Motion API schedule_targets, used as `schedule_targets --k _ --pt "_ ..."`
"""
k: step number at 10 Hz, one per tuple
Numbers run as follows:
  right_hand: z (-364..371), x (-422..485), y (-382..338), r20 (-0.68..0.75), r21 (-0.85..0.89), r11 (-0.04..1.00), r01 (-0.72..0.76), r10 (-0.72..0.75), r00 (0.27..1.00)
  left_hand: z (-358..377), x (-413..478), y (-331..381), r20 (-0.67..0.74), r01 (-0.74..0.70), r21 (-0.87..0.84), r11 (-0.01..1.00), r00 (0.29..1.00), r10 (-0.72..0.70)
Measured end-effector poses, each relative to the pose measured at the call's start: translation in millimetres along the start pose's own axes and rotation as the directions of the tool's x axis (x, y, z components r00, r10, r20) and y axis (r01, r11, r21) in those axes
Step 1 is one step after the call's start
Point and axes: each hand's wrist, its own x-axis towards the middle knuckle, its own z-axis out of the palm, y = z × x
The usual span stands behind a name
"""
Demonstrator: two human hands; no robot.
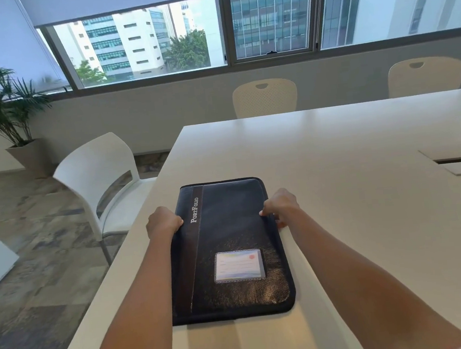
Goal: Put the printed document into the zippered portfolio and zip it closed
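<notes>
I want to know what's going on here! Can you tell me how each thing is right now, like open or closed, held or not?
portfolio: closed, lying flat on the table, cover up.
left hand: gripping the portfolio's left edge.
right hand: gripping the portfolio's right edge.
table: white, holding the portfolio near its corner.
white chair: empty, beside the table.
window blind: partly lowered.
printed document: not visible.

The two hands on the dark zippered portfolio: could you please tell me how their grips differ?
The left hand curls over the spine edge of the dark zippered portfolio, beside the lettered stripe; the right hand pinches the opposite edge, fingers touching the white table. Both grip its far half, fists closed.
</notes>
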Motion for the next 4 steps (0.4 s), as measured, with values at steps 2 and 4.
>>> schedule_targets --k 2,4 --pt "4 -1 0 -0.029 -0.083 0.996 0.044 -0.046 0.999 4 -1 0 -0.013 0.029 0.021 0.999 1.0 -0.028" --pt "4 0 6 -0.03 -0.18 0.976 0.124 -0.132 0.991 16 -27 22 -0.122 0.017 0.194 0.981 0.992 0.007"
